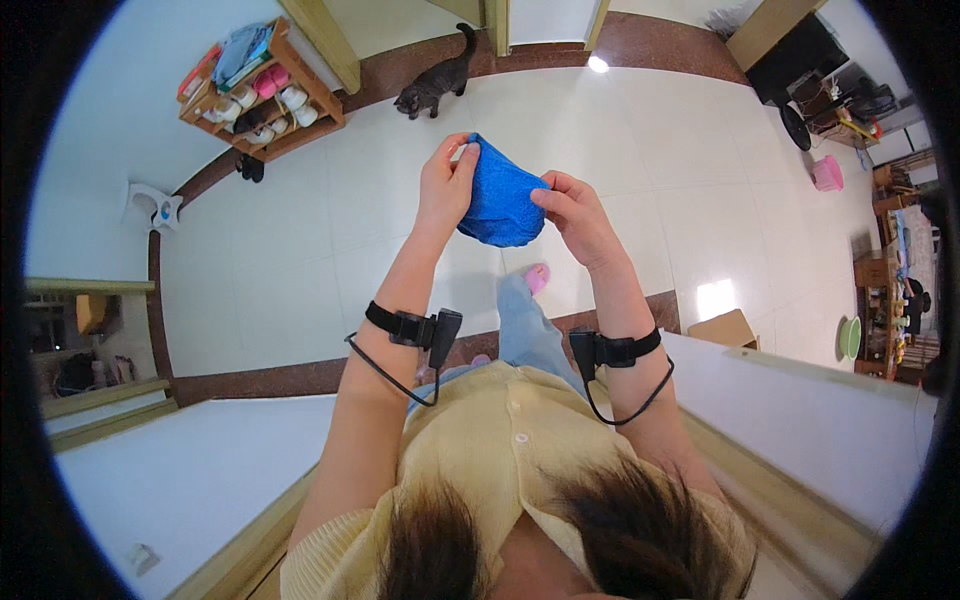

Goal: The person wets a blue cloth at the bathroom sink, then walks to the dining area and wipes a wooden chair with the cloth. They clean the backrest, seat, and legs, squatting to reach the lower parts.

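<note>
A blue cloth (pixel 504 196) hangs between my two hands, held out in front of me over the floor. My left hand (pixel 448 180) pinches its upper left corner between thumb and fingers. On the other side, my right hand (pixel 576 214) grips the cloth's right edge, the thumb lying on top. The lower part of the cloth sags in a rounded fold. Black straps with small devices and cables sit around both forearms. One pink slipper (pixel 537 277) shows on my foot below the cloth.
A dark cat (pixel 436 81) stands ahead on the tiled floor (pixel 390 195). A wooden shoe rack (pixel 304 124) with several shoes is at the far left. To the right are a pink bucket (pixel 828 173), a green basin (pixel 850 338) and a cardboard box (pixel 722 330). Doorframe walls flank me.
</note>
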Action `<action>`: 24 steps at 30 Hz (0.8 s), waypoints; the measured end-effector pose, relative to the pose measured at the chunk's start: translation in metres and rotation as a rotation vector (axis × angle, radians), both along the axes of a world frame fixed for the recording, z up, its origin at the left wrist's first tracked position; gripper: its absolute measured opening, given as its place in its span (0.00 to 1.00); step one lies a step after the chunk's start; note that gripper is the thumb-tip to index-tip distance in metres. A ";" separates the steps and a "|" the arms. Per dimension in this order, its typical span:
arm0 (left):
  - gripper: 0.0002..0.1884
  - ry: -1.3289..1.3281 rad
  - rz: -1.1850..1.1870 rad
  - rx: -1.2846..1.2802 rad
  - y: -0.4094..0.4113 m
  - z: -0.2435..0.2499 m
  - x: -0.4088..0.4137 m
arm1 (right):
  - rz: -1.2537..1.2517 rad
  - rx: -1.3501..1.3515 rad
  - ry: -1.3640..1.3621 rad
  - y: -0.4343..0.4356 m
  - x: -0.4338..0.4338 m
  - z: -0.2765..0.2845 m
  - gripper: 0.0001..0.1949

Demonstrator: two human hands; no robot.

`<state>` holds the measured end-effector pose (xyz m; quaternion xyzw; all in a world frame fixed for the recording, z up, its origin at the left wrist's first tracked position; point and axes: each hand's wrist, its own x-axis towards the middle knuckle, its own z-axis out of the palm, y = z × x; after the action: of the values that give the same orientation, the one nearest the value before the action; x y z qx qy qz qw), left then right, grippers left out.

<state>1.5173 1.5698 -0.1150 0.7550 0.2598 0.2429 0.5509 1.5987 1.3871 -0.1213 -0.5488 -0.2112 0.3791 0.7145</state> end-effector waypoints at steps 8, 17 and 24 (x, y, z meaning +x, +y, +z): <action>0.16 0.251 -0.270 0.087 0.049 0.034 0.158 | -0.206 -0.220 -0.418 0.009 0.163 0.039 0.10; 0.15 0.117 -0.217 0.311 0.031 -0.001 0.342 | -0.423 -0.211 -0.612 0.003 0.289 0.043 0.09; 0.21 0.189 -0.666 -1.170 -0.066 0.006 0.521 | -0.309 -0.027 -0.336 -0.042 0.410 0.031 0.12</action>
<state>2.0387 1.5041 -0.1086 0.3903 0.1491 -0.1873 0.8890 2.0087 1.3446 -0.0905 -0.6395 -0.2358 0.1713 0.7114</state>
